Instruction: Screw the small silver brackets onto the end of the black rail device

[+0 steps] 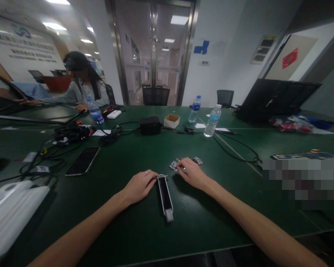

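Note:
My left hand [139, 185] has its fingers together, with the fingertips pressed on the far end of a long, narrow white-framed piece [165, 196]. That piece has a dark middle and a pale tab at its near end, and lies on the green table. A thin pin-like part sticks out to the right at its far end. My right hand [192, 173] is bent over small metal parts, thumb and forefinger pinched together; what is between them is too small to make out. Beside those fingers lie a small metal plate with holes [173, 165], some tiny rings, and another metal plate [197, 160].
Left of me are a phone [83, 161], tangled black cables [72, 135] and a white case [13, 211]. Farther back stand a black box [150, 125], a small open carton [172, 121] and water bottles [212, 122]. A person [85, 85] sits at the far left.

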`<state>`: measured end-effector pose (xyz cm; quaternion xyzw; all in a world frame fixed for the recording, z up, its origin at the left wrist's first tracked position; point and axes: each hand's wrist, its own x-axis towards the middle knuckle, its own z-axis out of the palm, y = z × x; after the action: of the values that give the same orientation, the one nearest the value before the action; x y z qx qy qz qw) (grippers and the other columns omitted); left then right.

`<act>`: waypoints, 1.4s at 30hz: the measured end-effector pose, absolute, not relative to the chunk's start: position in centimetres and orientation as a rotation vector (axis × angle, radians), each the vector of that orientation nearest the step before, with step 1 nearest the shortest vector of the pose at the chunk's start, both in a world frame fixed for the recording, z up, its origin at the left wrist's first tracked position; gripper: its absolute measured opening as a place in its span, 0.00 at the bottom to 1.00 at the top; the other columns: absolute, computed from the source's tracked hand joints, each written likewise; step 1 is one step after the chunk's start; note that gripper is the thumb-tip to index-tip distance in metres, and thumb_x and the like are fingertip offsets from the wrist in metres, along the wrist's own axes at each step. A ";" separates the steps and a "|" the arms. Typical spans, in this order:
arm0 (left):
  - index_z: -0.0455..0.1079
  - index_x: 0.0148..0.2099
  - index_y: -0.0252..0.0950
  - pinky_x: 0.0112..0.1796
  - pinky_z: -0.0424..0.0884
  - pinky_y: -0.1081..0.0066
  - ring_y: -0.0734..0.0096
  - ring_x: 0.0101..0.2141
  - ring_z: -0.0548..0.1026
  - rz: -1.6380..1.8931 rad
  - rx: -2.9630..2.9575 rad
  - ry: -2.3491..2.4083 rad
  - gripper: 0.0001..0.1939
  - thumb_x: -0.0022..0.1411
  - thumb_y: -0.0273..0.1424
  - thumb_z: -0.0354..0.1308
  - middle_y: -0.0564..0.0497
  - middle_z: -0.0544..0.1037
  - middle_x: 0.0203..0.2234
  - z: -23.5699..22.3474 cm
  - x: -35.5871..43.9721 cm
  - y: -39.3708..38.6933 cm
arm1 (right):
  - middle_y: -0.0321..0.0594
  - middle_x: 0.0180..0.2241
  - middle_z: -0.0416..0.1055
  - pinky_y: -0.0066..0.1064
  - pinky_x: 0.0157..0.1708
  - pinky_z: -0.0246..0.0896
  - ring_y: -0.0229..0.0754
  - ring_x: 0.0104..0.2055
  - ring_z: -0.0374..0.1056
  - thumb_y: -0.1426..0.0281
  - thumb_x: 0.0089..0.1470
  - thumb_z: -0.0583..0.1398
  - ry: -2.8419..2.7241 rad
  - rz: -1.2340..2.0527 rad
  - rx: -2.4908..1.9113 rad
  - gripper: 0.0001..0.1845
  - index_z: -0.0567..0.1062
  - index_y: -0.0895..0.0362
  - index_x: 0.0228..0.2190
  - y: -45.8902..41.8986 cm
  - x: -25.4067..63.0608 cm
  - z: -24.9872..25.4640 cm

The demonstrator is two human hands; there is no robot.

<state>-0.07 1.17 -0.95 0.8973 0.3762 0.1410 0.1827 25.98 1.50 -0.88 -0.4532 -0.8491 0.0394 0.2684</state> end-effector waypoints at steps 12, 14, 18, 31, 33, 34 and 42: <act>0.66 0.53 0.37 0.45 0.69 0.64 0.66 0.43 0.72 0.370 2.529 1.081 0.13 0.69 0.28 0.47 0.48 0.72 0.45 -0.3 0.1 0.9 | 0.38 0.30 0.72 0.28 0.34 0.62 0.37 0.32 0.67 0.76 0.56 0.57 -2.201 0.321 -1.174 0.05 0.73 0.57 0.32 0.7 23.8 -2.3; 0.66 0.53 0.37 0.44 0.70 0.64 0.66 0.43 0.72 0.375 2.527 1.074 0.13 0.69 0.28 0.47 0.48 0.72 0.44 -0.3 0.1 0.9 | 0.38 0.30 0.72 0.28 0.34 0.62 0.37 0.31 0.67 0.76 0.55 0.57 -2.161 0.318 -1.213 0.05 0.73 0.57 0.31 0.7 23.8 -2.2; 0.65 0.53 0.37 0.43 0.70 0.65 0.66 0.42 0.72 0.389 2.530 1.069 0.13 0.69 0.29 0.47 0.48 0.72 0.44 -0.6 0.1 1.0 | 0.38 0.30 0.72 0.28 0.33 0.62 0.37 0.31 0.67 0.76 0.54 0.57 -2.209 0.356 -1.231 0.05 0.74 0.57 0.31 0.4 23.6 -1.7; 0.66 0.52 0.36 0.42 0.70 0.66 0.66 0.42 0.72 0.408 2.547 1.048 0.12 0.69 0.28 0.48 0.48 0.73 0.43 -0.7 0.1 1.0 | 0.36 0.27 0.70 0.26 0.30 0.60 0.35 0.28 0.65 0.77 0.50 0.58 -2.220 0.399 -1.161 0.03 0.72 0.58 0.29 0.2 23.7 -1.7; 0.66 0.52 0.36 0.42 0.70 0.66 0.66 0.41 0.72 0.409 2.539 1.054 0.12 0.69 0.28 0.48 0.49 0.72 0.43 -0.6 0.1 0.9 | 0.36 0.27 0.70 0.26 0.30 0.61 0.36 0.29 0.66 0.75 0.50 0.59 -2.219 0.400 -1.172 0.02 0.73 0.58 0.29 0.2 23.7 -1.6; 0.66 0.52 0.36 0.42 0.70 0.66 0.66 0.41 0.72 0.408 2.536 1.056 0.12 0.69 0.28 0.48 0.49 0.72 0.43 -0.6 0.1 0.9 | 0.36 0.27 0.70 0.26 0.30 0.61 0.36 0.29 0.66 0.74 0.50 0.60 -2.214 0.405 -1.181 0.01 0.73 0.58 0.28 0.2 23.7 -1.6; 0.65 0.52 0.37 0.42 0.70 0.66 0.66 0.41 0.72 0.388 2.544 1.056 0.12 0.69 0.28 0.47 0.49 0.72 0.43 -0.6 0.1 1.0 | 0.35 0.29 0.72 0.25 0.30 0.63 0.35 0.29 0.67 0.74 0.51 0.61 -2.207 0.500 -1.212 0.04 0.74 0.57 0.32 0.3 23.7 -1.2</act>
<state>0.08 0.97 -0.62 0.8998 0.3735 0.1373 0.1790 23.66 0.25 -1.25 -0.4529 -0.8245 0.1868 0.2831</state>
